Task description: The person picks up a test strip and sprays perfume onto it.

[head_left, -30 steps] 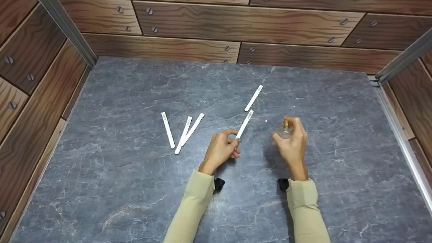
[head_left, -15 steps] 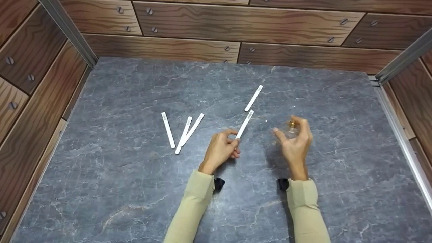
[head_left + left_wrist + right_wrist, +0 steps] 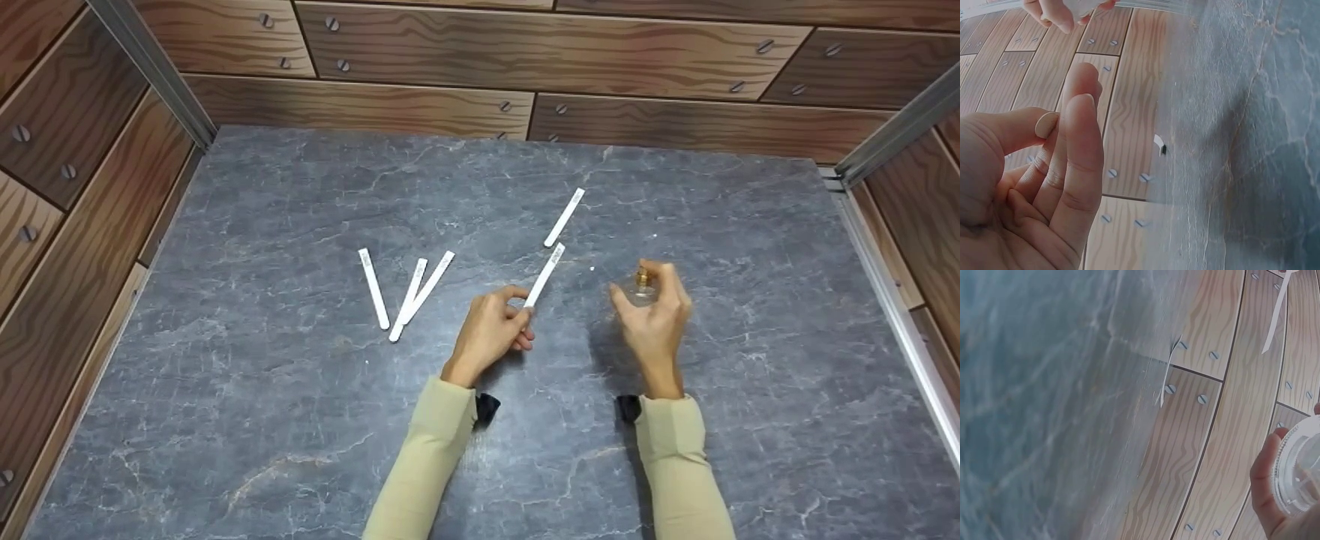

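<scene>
Well, the white strip (image 3: 545, 274) is pinched in the left hand (image 3: 491, 324), above the table (image 3: 300, 405). Apart from it, the right hand (image 3: 656, 324) curls its fingers round a clear bottle (image 3: 1296, 475). Maybe it's spraying time; next needs good aim.

Bare hands (image 3: 491, 330); long pale yellow-beige sleeves (image 3: 421, 457), wide cuffs (image 3: 448, 409); small black piece (image 3: 487, 409) beside each cuff.

I can read no words or numbers: small dark print (image 3: 556, 256) marks the far end of the white strip (image 3: 543, 280) I hold, another strip (image 3: 563, 218) nearer the surface's (image 3: 300, 420) far edge, and three strips (image 3: 375, 291) toward its left edge, all illegible.
</scene>
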`<action>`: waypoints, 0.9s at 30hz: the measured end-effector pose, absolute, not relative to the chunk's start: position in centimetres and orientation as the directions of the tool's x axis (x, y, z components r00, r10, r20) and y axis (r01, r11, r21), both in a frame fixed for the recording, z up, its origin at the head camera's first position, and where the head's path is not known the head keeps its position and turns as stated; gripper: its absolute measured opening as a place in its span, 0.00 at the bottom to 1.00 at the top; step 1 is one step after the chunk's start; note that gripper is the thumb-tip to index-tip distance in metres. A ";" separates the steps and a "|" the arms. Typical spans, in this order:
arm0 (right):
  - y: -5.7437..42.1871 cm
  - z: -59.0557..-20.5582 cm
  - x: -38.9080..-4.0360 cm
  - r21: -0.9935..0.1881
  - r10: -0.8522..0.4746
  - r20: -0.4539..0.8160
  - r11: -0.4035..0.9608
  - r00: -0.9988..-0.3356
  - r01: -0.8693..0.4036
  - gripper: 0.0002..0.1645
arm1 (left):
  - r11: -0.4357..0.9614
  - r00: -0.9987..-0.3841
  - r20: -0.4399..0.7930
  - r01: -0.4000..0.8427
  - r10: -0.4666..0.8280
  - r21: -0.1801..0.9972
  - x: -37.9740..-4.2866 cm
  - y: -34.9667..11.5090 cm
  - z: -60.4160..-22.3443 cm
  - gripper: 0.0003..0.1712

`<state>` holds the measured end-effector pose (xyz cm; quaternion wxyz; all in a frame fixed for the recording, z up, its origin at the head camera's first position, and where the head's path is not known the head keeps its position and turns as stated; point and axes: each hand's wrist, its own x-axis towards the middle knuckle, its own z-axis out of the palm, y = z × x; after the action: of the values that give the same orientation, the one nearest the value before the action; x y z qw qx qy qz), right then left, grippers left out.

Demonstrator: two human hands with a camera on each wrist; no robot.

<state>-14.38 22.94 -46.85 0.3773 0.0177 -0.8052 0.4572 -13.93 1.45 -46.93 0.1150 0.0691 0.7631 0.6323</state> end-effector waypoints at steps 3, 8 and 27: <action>23.0 -47.0 -14.4 -0.715 0.304 0.624 0.595 -0.720 -0.368 0.25 | 0.192 -0.964 -0.083 -0.034 0.253 0.981 -13.9 1.5 -46.9 0.14; 23.1 -47.2 -14.4 -0.689 0.270 0.645 0.610 -0.715 -0.391 0.23 | 0.185 -0.965 -0.085 -0.039 0.249 0.982 -13.9 1.5 -46.8 0.14; 23.0 -46.9 -14.2 -0.752 0.328 0.585 0.562 -0.742 -0.345 0.24 | 0.180 -0.966 -0.097 -0.054 0.239 0.982 -13.9 1.4 -46.8 0.14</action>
<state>-14.23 22.99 -46.92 0.3592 0.0053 -0.8075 0.4678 -13.91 1.39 -46.83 0.1150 0.0606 0.7595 0.6374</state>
